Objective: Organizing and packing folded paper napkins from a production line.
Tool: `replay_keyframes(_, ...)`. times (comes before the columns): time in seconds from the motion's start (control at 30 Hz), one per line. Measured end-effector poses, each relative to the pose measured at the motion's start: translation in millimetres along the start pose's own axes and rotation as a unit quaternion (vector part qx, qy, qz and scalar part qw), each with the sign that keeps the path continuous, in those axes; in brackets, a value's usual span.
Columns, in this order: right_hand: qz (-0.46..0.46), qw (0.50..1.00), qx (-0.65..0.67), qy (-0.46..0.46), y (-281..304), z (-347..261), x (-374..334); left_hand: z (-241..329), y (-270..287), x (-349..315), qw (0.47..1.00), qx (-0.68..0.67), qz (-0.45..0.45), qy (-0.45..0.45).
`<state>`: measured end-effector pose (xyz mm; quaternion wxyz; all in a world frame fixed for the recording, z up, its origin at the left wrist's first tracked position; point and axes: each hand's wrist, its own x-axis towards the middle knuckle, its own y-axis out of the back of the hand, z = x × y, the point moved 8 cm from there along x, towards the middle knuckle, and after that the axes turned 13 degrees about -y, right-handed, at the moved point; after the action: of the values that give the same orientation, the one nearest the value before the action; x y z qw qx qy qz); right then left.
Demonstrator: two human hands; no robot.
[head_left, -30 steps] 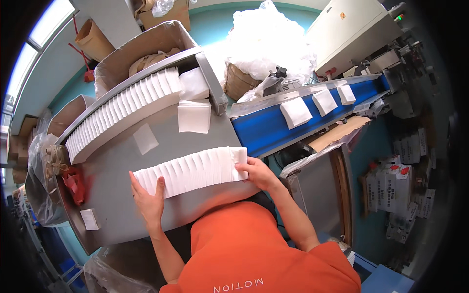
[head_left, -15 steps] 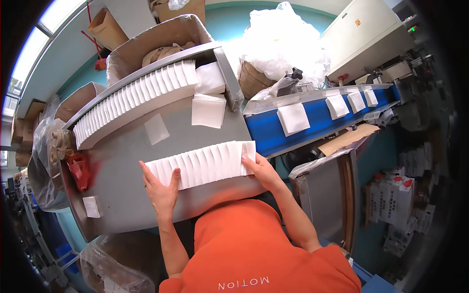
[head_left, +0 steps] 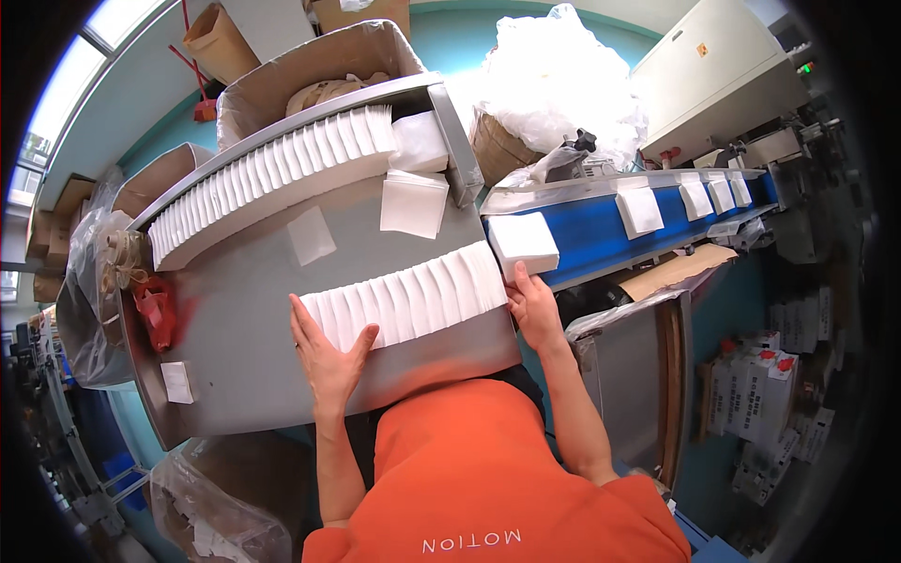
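Observation:
A long row of folded white paper napkins [head_left: 408,296] stands on edge across the near part of the grey metal table. My left hand [head_left: 330,361] rests against the row's left end, open, its fingers stretched along the end and its thumb apart at the front. Just past the right end, my right hand [head_left: 537,314] is open, with a fingertip at the near edge of a flat napkin stack [head_left: 524,242]. That stack lies where the blue conveyor belt [head_left: 587,249] meets the table. Some right fingers are partly hidden beside the row.
A longer curved napkin row [head_left: 272,183] lines the table's raised back edge. A loose napkin pile [head_left: 413,204] lies right of centre, a thin sheet [head_left: 310,236] nearby. More stacks [head_left: 640,212] sit along the belt. A small white pad [head_left: 177,382] lies near the left edge.
My right hand has left the row's right end and moved right to the belt stack. The belt's stacks have shifted left, and another shows at the far end. My left hand still braces the row.

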<state>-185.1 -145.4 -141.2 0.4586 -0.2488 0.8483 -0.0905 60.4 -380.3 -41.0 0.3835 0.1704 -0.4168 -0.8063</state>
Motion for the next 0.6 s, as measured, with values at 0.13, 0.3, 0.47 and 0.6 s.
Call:
replay_keyframes(0.13, 0.088, 0.903, -0.383, 0.173, -66, -19, -25, 7, -4, 2, 1.0, 0.005, 0.0, -0.011)
replay_keyframes(0.3, -0.03, 0.994, -0.036, -0.098, -46, 32, -1, 0, 1, 1, 0.999, 0.032, 0.016, 0.01)
replay_keyframes(0.47, 0.022, 0.997, -0.068, -0.015, -9, 14, -3, -1, 1, 4, 1.0, 0.012, 0.003, 0.013)
replay_keyframes(0.6, 0.056, 0.991, -0.122, -0.016, -20, 0, 10, 8, -5, 5, 1.0, -0.007, -0.005, -0.013)
